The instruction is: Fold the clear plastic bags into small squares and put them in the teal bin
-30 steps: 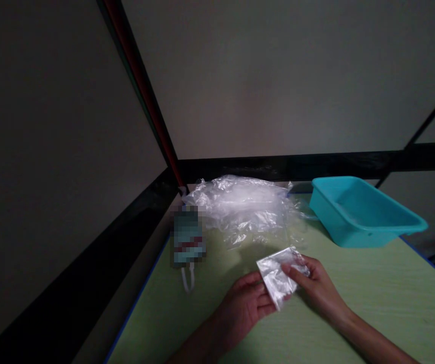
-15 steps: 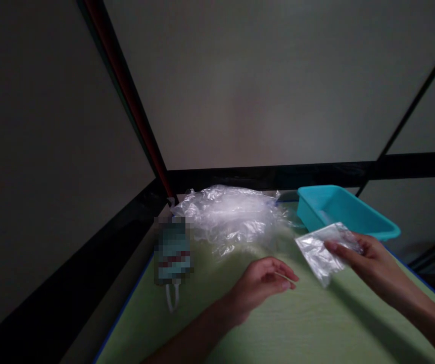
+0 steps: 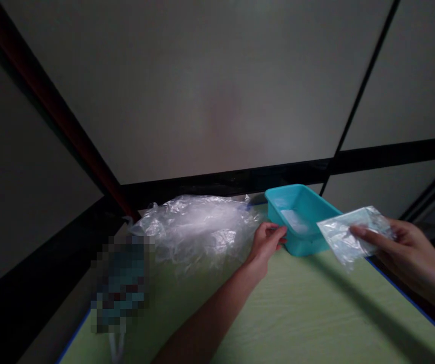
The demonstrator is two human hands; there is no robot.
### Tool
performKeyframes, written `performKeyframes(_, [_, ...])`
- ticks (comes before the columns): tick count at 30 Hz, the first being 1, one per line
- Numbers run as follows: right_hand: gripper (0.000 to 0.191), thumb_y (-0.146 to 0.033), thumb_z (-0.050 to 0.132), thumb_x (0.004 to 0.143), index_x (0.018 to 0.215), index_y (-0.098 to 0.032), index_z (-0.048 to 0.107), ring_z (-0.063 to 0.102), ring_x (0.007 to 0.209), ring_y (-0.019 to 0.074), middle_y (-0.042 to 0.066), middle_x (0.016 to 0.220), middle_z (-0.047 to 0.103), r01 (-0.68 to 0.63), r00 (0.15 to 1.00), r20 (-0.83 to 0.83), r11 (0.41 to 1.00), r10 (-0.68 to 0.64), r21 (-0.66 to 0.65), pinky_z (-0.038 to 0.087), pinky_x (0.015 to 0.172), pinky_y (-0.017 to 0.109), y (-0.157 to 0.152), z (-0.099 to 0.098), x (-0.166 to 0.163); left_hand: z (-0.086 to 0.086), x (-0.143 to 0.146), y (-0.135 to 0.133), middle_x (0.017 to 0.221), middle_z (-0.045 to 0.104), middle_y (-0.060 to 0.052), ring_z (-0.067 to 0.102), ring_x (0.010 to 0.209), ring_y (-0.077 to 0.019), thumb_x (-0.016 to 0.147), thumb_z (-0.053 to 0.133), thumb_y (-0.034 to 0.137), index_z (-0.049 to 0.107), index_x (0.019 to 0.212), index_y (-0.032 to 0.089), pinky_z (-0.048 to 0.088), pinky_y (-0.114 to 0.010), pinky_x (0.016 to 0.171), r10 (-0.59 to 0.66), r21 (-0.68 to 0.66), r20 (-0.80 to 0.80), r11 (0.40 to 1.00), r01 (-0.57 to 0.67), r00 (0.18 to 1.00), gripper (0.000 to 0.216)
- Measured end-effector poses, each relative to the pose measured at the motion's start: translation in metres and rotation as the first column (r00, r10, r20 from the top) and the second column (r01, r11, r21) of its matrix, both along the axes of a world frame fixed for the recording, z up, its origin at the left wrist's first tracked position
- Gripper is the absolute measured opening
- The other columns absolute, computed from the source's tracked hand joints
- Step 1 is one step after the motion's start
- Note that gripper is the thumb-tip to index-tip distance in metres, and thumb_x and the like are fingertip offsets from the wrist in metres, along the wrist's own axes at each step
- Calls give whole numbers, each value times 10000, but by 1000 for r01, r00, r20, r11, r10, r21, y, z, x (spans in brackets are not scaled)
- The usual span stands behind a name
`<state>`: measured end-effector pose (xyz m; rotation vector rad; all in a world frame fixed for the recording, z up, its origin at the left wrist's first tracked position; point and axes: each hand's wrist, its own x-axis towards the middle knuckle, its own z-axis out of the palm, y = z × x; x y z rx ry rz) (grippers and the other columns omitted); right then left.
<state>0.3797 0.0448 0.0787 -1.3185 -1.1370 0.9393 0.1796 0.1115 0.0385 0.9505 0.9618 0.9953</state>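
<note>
The right hand (image 3: 406, 245) pinches a folded clear plastic packet (image 3: 336, 230) between thumb and fingers, held up at the right, where it covers the near right corner of a turquoise tub (image 3: 308, 245) from view. The left hand (image 3: 266, 245), fingers bent, is at the tub's left side; whether it grips the wall I cannot tell. A pale piece (image 3: 295, 221) lies inside the tub. Left of it, a heap of crumpled clear plastic (image 3: 198, 225) fills the far side of the green table (image 3: 296, 308), before a panelled wall (image 3: 221, 101). A pixelated item (image 3: 122, 285) with a white loop (image 3: 117, 344) lies at the left edge.
</note>
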Motion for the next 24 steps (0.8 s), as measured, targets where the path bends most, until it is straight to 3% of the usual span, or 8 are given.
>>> performKeyframes(8, [210,-350,732,622,671,-169,637,537,497,157,45,609,626,28,993,-114,999,-31,-24,410,442,247,0,-7,15,-4,19,11,660,543,3,524,639,-118,610,705,353,507,647,162,374,-238,614,-17,45,60,999,14,998,277])
performKeyframes(14, [184,-316,763,593,628,-175,651,548,514,130,30,608,640,74,971,-226,997,-78,-27,421,472,206,-4,0,14,-10,28,12,635,512,15,492,632,-116,610,665,335,462,603,174,369,-241,626,-37,86,76,996,30,996,259])
performKeyframes(20, [264,-331,826,457,581,-162,666,563,506,125,28,567,629,109,973,-206,994,-107,-3,441,476,206,-9,18,15,4,-4,-5,643,533,8,496,647,-127,583,662,302,522,625,159,371,-246,634,-146,113,29,983,142,989,205])
performKeyframes(24, [266,-361,804,492,557,-154,650,552,451,114,25,527,622,28,995,-91,1000,-27,10,413,424,204,-11,34,13,18,-43,-29,615,527,10,488,604,-121,607,636,256,562,682,139,344,-234,581,-224,77,-25,971,226,974,157])
